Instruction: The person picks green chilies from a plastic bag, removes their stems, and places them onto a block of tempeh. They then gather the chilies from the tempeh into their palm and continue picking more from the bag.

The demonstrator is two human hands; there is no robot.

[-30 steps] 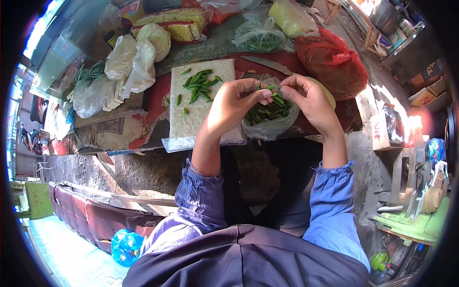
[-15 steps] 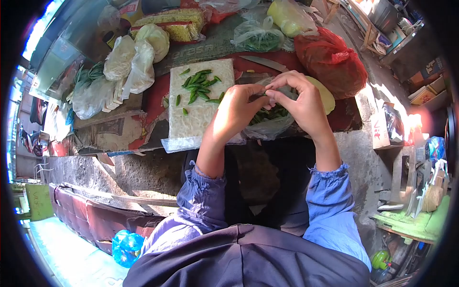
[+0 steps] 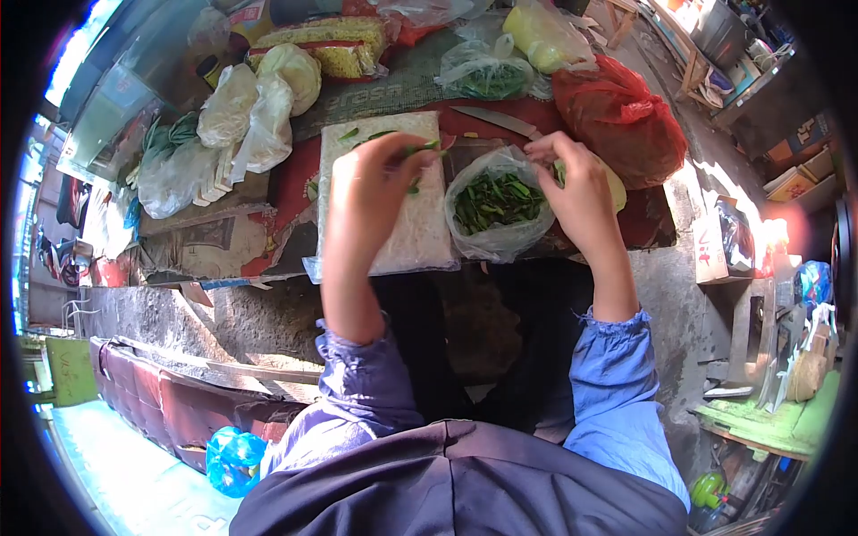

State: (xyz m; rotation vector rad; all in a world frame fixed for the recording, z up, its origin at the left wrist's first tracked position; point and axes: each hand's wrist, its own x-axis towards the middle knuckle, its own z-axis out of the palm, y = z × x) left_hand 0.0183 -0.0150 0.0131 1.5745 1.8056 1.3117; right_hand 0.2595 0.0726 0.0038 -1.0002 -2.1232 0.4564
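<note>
Near the front edge of the table (image 3: pixel 645 229), the left hand (image 3: pixel 365 183) seems to pinch a green chilli (image 3: pixel 433 146) over the plastic-wrapped pack (image 3: pixel 407 234), while the right hand (image 3: pixel 575 183) curls beside the chilli-filled bag (image 3: pixel 497 245), its grip's contents unclear.

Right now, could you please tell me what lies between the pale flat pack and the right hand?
An open plastic bag of green peppers lies between the flat pack and the right hand, in the head view.

Deep green chillies (image 3: pixel 499 198), a red bag (image 3: pixel 621 121), and blue sleeves (image 3: pixel 612 362) beside black cloth (image 3: pixel 456 473).
</note>
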